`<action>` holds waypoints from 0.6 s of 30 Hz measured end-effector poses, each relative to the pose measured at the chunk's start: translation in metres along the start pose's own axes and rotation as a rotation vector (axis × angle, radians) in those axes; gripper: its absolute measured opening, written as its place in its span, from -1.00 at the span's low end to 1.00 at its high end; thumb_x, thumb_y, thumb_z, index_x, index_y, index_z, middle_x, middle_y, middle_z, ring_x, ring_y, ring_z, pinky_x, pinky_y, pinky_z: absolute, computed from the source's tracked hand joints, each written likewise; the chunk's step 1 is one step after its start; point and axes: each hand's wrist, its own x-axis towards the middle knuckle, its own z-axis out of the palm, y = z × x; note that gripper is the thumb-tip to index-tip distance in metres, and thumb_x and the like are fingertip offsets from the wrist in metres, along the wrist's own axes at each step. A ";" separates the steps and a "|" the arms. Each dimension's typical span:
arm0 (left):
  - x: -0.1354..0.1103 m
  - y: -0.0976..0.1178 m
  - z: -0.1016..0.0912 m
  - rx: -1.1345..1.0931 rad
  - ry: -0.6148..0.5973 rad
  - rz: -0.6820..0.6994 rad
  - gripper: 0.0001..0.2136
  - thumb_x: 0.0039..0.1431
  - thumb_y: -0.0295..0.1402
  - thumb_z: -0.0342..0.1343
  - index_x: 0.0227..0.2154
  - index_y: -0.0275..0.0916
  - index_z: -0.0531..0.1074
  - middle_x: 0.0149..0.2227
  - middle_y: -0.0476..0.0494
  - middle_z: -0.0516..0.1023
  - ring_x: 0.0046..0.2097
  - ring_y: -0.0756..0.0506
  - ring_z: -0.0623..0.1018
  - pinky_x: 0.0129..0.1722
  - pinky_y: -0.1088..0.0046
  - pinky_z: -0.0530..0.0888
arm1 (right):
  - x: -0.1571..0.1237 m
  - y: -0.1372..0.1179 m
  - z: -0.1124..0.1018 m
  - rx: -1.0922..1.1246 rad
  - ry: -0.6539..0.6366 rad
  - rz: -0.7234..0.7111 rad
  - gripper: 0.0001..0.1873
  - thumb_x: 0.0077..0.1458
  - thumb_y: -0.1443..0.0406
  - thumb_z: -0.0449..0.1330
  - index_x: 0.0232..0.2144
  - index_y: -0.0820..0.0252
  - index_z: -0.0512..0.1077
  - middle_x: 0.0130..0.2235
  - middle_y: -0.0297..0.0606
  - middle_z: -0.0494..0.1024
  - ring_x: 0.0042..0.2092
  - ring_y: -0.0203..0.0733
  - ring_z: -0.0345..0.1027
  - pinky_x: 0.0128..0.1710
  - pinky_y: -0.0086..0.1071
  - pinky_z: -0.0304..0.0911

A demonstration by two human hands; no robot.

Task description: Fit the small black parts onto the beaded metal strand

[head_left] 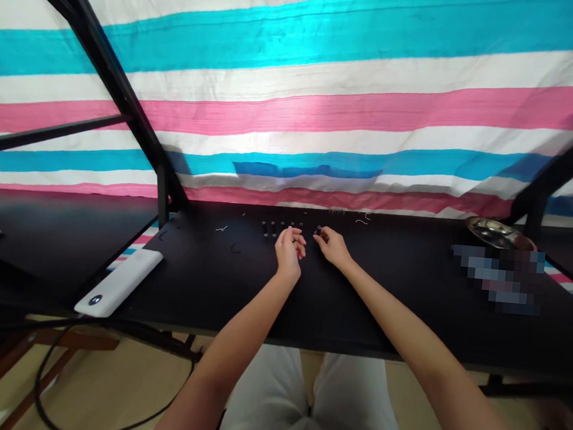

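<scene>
On the black tabletop (201, 274), my left hand (289, 250) hovers or rests with its fingers loosely bent and apart, nothing visible in them. Just beyond its fingertips runs a row of small dark pieces with pale ring-like ends, among them a small dark cylinder (274, 230). My right hand (332, 246) is closed in a pinch on a small black piece with a ringed top (318, 230); its exact kind is too small to make out. A little farther back lie several tiny grey pieces (337, 211) in a line.
A white power bank (120, 282) with a cable lies at the left edge. Toward the back right sits a shiny metal dish (500, 234), beside a blurred-out patch. Thin white scraps (222, 228) dot the table. Black frame bars (112, 86) and a striped sheet (296, 109) stand behind.
</scene>
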 end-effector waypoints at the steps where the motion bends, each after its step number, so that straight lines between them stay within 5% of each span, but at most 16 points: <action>1: 0.000 -0.001 0.000 -0.002 -0.001 -0.005 -0.74 0.09 -0.15 -0.05 -0.46 -0.28 0.29 -0.64 0.07 0.31 -0.75 0.13 0.22 -0.75 0.60 0.04 | 0.004 0.000 0.004 -0.003 -0.014 0.027 -0.84 0.03 0.23 0.08 -0.48 0.20 0.32 -0.53 -0.37 0.33 -0.50 -0.31 0.18 -0.44 -0.43 0.11; 13: -0.001 -0.001 -0.001 0.041 -0.034 -0.039 -0.78 0.09 -0.22 -0.09 -0.48 -0.28 0.28 -0.67 0.07 0.28 -0.74 0.11 0.22 -0.74 0.59 0.03 | 0.020 -0.001 0.017 -0.263 -0.177 0.090 -0.86 0.00 0.28 0.15 -0.39 0.26 0.42 -0.40 -0.26 0.42 -0.38 -0.28 0.26 -0.33 -0.43 0.14; 18: -0.005 -0.005 -0.001 0.424 -0.208 0.130 -0.72 0.18 -0.19 -0.19 -0.47 -0.25 0.30 -0.63 0.03 0.31 -0.66 0.08 0.28 -0.62 0.55 0.23 | 0.004 -0.001 0.000 -0.419 -0.189 0.065 -0.62 0.07 0.16 0.09 -0.12 0.27 0.39 -0.22 -0.13 0.42 -0.22 -0.17 0.29 -0.20 -0.34 0.17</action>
